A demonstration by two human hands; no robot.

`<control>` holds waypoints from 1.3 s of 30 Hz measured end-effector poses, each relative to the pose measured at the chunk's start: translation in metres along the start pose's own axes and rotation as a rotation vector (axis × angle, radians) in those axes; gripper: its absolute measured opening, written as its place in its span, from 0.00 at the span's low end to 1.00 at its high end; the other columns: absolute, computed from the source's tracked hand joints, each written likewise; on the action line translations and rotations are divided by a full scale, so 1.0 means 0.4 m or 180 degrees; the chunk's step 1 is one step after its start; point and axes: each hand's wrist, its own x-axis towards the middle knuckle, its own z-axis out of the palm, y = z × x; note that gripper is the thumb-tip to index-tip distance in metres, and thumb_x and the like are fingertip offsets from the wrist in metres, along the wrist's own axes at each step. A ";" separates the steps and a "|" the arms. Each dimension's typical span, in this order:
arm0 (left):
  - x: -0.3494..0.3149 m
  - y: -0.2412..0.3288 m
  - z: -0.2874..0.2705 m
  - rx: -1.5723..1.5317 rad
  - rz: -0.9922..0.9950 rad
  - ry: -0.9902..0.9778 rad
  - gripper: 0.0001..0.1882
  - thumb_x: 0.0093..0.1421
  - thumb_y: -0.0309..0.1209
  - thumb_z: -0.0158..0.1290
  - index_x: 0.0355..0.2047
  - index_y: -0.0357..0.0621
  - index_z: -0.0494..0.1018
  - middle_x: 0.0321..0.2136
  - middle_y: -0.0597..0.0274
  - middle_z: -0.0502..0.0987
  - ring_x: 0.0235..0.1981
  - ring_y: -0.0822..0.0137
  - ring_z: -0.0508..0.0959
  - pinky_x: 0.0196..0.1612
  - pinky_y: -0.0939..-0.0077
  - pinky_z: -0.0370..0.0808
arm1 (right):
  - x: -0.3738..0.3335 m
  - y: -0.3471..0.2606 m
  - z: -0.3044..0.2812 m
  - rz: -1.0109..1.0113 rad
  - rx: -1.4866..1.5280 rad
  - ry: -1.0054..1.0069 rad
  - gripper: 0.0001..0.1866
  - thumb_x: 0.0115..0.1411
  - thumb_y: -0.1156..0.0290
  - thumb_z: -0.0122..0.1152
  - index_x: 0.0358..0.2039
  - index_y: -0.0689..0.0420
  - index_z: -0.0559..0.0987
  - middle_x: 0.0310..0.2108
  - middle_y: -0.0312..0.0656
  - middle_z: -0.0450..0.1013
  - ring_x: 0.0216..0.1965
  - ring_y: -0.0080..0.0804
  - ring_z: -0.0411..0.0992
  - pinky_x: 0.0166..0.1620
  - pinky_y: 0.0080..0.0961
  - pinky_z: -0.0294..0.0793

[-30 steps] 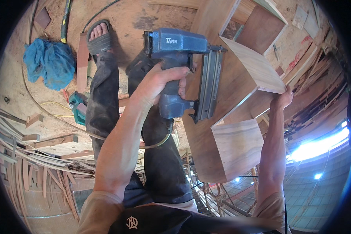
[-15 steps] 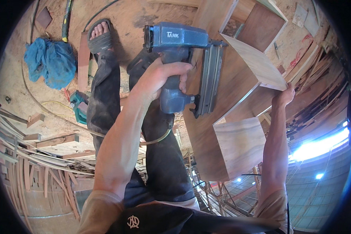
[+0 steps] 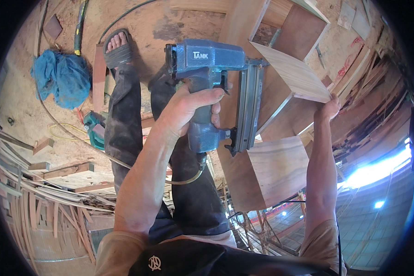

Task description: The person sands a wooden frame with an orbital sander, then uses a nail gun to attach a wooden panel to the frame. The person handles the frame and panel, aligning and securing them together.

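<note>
My left hand [image 3: 188,108] is closed round the grip of a blue pneumatic nail gun [image 3: 214,50]. The thumb lies across the grip below the trigger. The gun's nose points right, and its dark magazine [image 3: 249,108] hangs in front of a wooden box frame [image 3: 241,179] with several compartments. My right hand [image 3: 327,109] grips the outer corner of a thin wooden panel [image 3: 292,71] that slants across the frame; its fingertips are partly hidden. An air hose [image 3: 188,181] runs from the base of the gun.
A blue cloth bundle [image 3: 62,78] and a green power tool [image 3: 94,129] lie on the dusty floor at left. My sandalled foot [image 3: 118,49] stands beside a brown board [image 3: 98,78]. Wood strips [image 3: 372,87] are piled at right, with more offcuts [image 3: 69,168] at lower left.
The nail gun in my left hand has come a little nearer to me. My right hand and the panel sit slightly farther left in view. Both grips stay the same.
</note>
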 end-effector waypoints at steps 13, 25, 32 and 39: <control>-0.001 -0.014 -0.001 0.0212 0.0085 -0.0031 0.31 0.63 0.39 0.63 0.59 0.30 0.71 0.20 0.63 0.73 0.21 0.65 0.79 0.29 0.67 0.79 | 0.059 0.056 -0.028 -0.0468 -0.0643 -0.0096 0.23 0.66 0.62 0.54 0.57 0.63 0.74 0.52 0.50 0.73 0.51 0.45 0.74 0.54 0.43 0.75; 0.005 -0.007 -0.001 0.0409 0.0135 -0.0002 0.30 0.60 0.37 0.63 0.57 0.30 0.72 0.21 0.62 0.74 0.21 0.66 0.79 0.29 0.68 0.79 | 0.035 0.029 -0.011 -0.0270 -0.0371 0.0097 0.20 0.67 0.62 0.51 0.49 0.64 0.80 0.50 0.50 0.74 0.50 0.45 0.74 0.54 0.41 0.73; 0.015 0.009 -0.007 0.0389 0.0054 -0.0026 0.28 0.61 0.36 0.63 0.56 0.30 0.72 0.21 0.62 0.74 0.21 0.66 0.78 0.30 0.67 0.79 | 0.043 0.030 -0.008 -0.0013 -0.0134 -0.0026 0.18 0.67 0.66 0.50 0.50 0.63 0.79 0.49 0.47 0.73 0.50 0.44 0.75 0.52 0.43 0.77; -0.069 -0.018 0.039 -0.0093 -0.0020 -0.0056 0.35 0.57 0.39 0.69 0.58 0.28 0.71 0.21 0.63 0.73 0.22 0.66 0.77 0.31 0.63 0.79 | 0.013 0.012 -0.005 -0.0273 -0.0546 0.0066 0.20 0.65 0.63 0.55 0.51 0.63 0.79 0.51 0.50 0.75 0.48 0.44 0.75 0.53 0.42 0.74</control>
